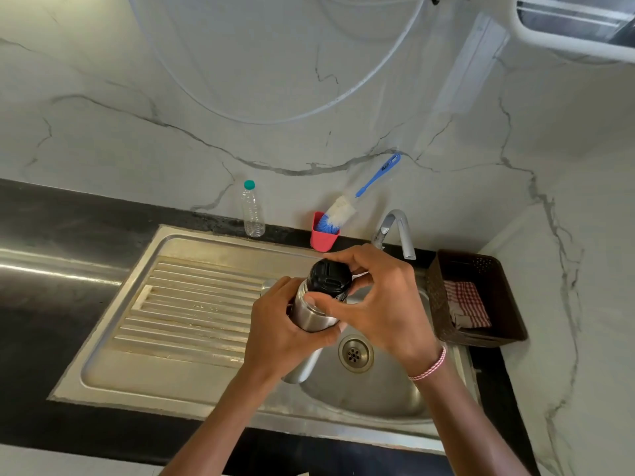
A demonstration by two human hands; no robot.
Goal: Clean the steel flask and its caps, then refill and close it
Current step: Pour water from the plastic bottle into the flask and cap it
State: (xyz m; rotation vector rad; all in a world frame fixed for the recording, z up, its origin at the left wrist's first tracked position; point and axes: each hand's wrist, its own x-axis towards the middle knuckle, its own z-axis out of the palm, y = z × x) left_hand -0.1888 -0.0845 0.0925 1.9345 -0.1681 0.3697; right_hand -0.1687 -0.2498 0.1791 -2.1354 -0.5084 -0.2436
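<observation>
Steel flask gripped by left hand, right hand pinching its black cap; tap just behind.

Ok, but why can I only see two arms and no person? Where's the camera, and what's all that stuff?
The camera sits on the person's head and looks down, so you see only their arms, as if through their eyes. There is just this one picture. The left hand holds a steel flask, and the right hand grips the black cap on top of it. They are above a metal sink with a tap. Behind the sink stand a clear plastic bottle with a green top and a red cup with a blue-and-white brush in it. To the right is a brown basket with a checked cloth inside.
</observation>
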